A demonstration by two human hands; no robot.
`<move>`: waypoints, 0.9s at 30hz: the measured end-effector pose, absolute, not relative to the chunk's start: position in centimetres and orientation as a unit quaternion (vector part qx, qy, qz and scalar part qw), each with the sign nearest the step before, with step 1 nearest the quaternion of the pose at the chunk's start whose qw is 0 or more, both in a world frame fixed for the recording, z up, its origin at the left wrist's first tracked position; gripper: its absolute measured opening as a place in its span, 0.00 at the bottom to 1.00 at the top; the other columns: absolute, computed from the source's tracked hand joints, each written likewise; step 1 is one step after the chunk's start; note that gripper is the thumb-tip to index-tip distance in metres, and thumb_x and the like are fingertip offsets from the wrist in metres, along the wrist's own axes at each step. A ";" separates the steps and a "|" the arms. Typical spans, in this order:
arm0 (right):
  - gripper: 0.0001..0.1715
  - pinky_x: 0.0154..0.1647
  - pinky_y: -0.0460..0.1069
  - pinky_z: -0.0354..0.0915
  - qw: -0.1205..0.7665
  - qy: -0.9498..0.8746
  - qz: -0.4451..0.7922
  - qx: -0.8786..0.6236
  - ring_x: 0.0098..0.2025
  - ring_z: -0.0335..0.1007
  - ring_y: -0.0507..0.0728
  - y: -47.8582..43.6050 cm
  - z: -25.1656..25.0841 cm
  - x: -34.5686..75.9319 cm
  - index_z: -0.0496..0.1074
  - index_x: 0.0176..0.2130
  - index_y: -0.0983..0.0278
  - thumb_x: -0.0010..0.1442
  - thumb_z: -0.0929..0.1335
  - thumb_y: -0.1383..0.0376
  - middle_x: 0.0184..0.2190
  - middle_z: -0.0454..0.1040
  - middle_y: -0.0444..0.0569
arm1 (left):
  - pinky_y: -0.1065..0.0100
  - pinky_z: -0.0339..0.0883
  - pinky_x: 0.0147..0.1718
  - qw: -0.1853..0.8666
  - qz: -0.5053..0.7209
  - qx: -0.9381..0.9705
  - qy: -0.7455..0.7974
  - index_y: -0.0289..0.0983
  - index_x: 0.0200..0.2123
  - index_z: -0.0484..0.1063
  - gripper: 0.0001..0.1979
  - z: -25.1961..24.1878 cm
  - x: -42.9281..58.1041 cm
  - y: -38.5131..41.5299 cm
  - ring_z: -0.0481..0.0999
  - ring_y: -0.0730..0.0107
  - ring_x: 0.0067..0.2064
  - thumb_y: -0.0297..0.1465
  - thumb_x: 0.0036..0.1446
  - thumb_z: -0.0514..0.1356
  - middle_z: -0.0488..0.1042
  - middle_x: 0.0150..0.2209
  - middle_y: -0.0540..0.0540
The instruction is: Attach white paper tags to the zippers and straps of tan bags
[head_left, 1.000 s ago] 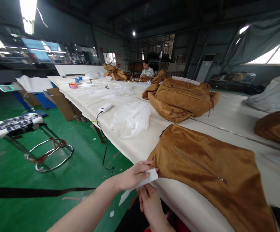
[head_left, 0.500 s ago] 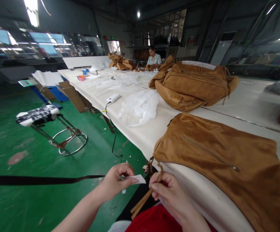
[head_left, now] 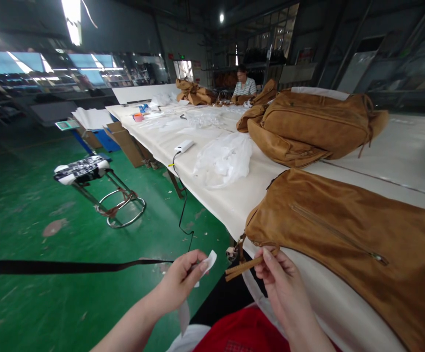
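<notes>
tan strap (head_left: 243, 267) just beside the zippered bag (head_left: 325, 220) is pinched in my right hand (head_left: 280, 274), white paper (head_left: 210, 262) in my left hand (head_left: 180, 279), the two apart, and how much remains undone i can't tell.

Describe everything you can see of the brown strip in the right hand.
The brown strip looks like narrow leather or suede, apparently doubled, its two ends pointing left and slightly down. The right hand pinches it by the edge of the table, beside the brown bag. Whether it joins the bag is unclear.
</notes>
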State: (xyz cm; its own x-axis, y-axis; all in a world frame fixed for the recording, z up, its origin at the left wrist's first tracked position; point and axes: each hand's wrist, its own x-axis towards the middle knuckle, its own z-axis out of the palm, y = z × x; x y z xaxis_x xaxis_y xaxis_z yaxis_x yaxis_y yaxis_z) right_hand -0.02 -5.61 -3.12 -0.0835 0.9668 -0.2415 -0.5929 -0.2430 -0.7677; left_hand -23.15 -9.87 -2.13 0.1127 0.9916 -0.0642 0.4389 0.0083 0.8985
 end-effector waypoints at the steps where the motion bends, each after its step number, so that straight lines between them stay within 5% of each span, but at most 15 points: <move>1: 0.16 0.24 0.40 0.65 0.562 -0.247 0.692 -0.379 0.24 0.67 0.47 -5.6 -3.2 0.0 0.77 0.30 0.64 0.46 0.79 0.56 0.25 0.75 0.44 | 0.74 0.56 0.26 0.442 0.346 0.592 0.578 0.35 0.31 0.69 0.18 -2.5 -23.1 -9.9 0.63 0.75 0.28 0.45 0.59 0.57 0.66 0.26 0.51; 6: 0.16 0.24 0.40 0.65 0.565 -0.243 0.684 -0.392 0.24 0.67 0.47 -5.6 -3.6 -0.1 0.77 0.29 0.64 0.45 0.79 0.56 0.25 0.76 0.44 | 0.75 0.47 0.20 0.533 0.355 0.507 0.577 0.34 0.26 0.66 0.23 -3.9 -22.6 -9.8 0.55 0.80 0.22 0.47 0.43 0.68 0.62 0.20 0.54; 13: 0.16 0.26 0.41 0.65 0.572 -0.242 0.676 -0.395 0.25 0.68 0.47 -5.7 -3.8 -0.1 0.77 0.29 0.63 0.45 0.78 0.55 0.25 0.76 0.43 | 0.73 0.50 0.23 0.506 0.333 0.560 0.566 0.33 0.23 0.69 0.21 -3.6 -22.6 -9.8 0.59 0.77 0.24 0.46 0.52 0.63 0.66 0.21 0.50; 27: 0.15 0.29 0.45 0.66 0.561 -0.284 0.661 -0.410 0.28 0.69 0.51 -5.5 -5.1 -0.2 0.76 0.31 0.61 0.48 0.77 0.54 0.27 0.76 0.43 | 0.73 0.51 0.25 0.556 0.376 0.485 0.560 0.33 0.23 0.69 0.24 -4.7 -22.1 -9.0 0.61 0.77 0.24 0.51 0.49 0.64 0.70 0.21 0.50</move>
